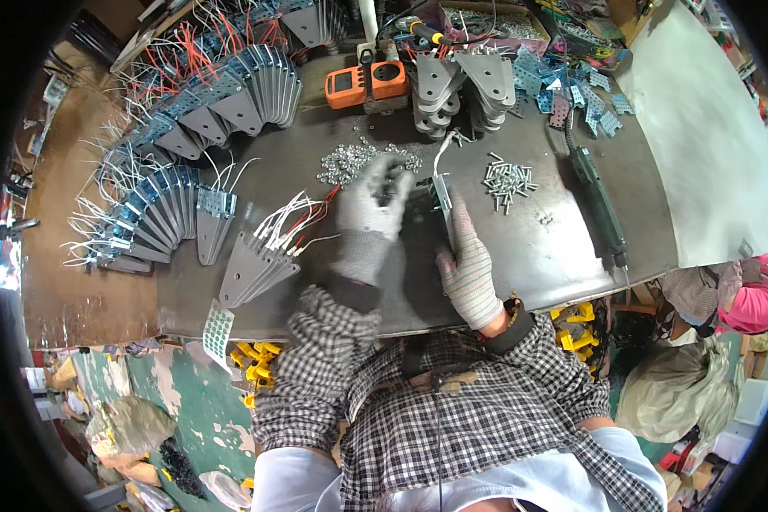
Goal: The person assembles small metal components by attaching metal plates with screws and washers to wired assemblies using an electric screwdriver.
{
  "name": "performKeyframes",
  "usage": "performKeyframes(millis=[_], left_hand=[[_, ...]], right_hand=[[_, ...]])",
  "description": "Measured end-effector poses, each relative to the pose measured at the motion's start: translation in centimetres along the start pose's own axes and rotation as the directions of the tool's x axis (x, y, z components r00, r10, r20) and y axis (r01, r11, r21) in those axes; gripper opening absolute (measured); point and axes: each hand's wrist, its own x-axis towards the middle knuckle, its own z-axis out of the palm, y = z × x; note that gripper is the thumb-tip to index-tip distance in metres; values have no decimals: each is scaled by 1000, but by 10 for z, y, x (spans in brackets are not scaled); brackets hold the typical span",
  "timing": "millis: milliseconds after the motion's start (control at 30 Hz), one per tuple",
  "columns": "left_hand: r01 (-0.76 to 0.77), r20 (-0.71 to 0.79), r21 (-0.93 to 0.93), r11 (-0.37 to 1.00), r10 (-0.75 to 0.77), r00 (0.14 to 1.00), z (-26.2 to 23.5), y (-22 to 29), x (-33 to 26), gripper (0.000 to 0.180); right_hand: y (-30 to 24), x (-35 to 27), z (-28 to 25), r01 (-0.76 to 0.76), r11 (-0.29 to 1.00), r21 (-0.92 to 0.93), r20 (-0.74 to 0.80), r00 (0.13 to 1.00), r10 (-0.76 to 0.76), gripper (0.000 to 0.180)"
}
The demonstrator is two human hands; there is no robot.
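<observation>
My right hand [471,271], in a striped knit glove, grips a grey metal plate [449,220] tipped up on its edge. A small blue bracket [440,193] sits at the plate's far end, with a white wire [442,155] leading away from it. My left hand [374,201], in a pale glove, is over the near side of a pile of small shiny nuts [347,162]. Its fingers are curled together, and what they hold, if anything, is hidden. To the right of the plate lies a heap of screws [509,181].
Wired grey plates [260,266] lie left of my left hand, with long rows of finished-looking plates [164,205] beyond. An orange meter [365,84], stacked bare plates [438,85] and blue brackets [589,102] stand at the back. A corded screwdriver [596,200] lies right.
</observation>
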Motion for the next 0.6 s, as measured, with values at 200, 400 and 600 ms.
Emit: performKeyframes(millis=[200, 400, 600], left_hand=[[-215, 309, 882, 419, -171, 936, -43, -6, 14, 6], [-399, 445, 890, 222, -227, 866, -36, -16, 22, 10], [-282, 436, 858, 430, -319, 841, -32, 3, 30, 7]], right_hand=[[-7, 2, 0, 19, 1000, -6, -10, 1000, -19, 83], [-2, 0, 2, -10, 1000, 4, -12, 1000, 10, 84], [-9, 3, -5, -25, 1000, -14, -12, 1000, 25, 83]])
